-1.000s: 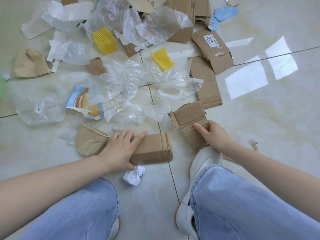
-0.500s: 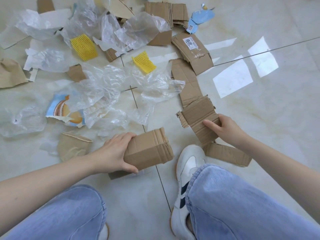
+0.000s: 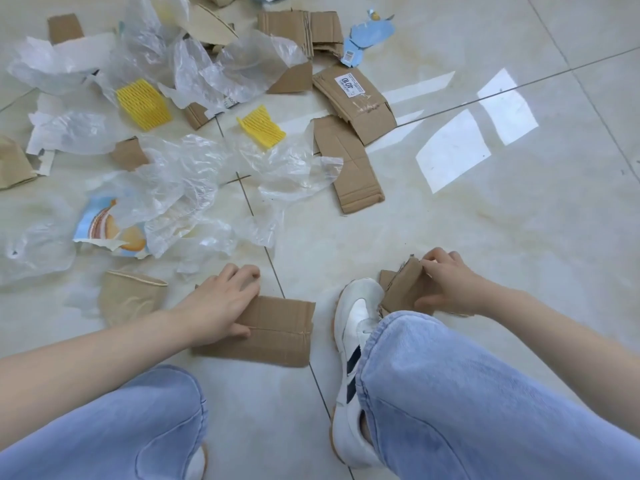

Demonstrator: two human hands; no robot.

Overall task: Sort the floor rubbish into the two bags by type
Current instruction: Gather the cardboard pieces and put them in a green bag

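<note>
My left hand [image 3: 221,303] grips the left end of a flat brown cardboard piece [image 3: 277,332] lying on the floor in front of my knees. Just right of my white shoe, my right hand [image 3: 445,284] holds a folded, torn cardboard piece [image 3: 403,289]. Ahead lies mixed rubbish: clear plastic film [image 3: 180,181], two yellow foam nets [image 3: 143,103] [image 3: 261,128], more cardboard sheets [image 3: 353,168] [image 3: 356,98], a flattened paper cup [image 3: 130,297] and a torn printed wrapper [image 3: 107,226]. No bag is in view.
My white shoe [image 3: 356,358] and blue-jeaned knees fill the bottom. A blue paper scrap [image 3: 369,38] lies at the top, a brown paper piece [image 3: 10,164] at the left edge. Bare glossy tile floor [image 3: 502,220] stretches to the right.
Both hands have pulled their cardboard pieces back toward my feet. The left piece, lifted half a second ago, now lies flat on the floor. The right piece is folded up beside my shoe.
</note>
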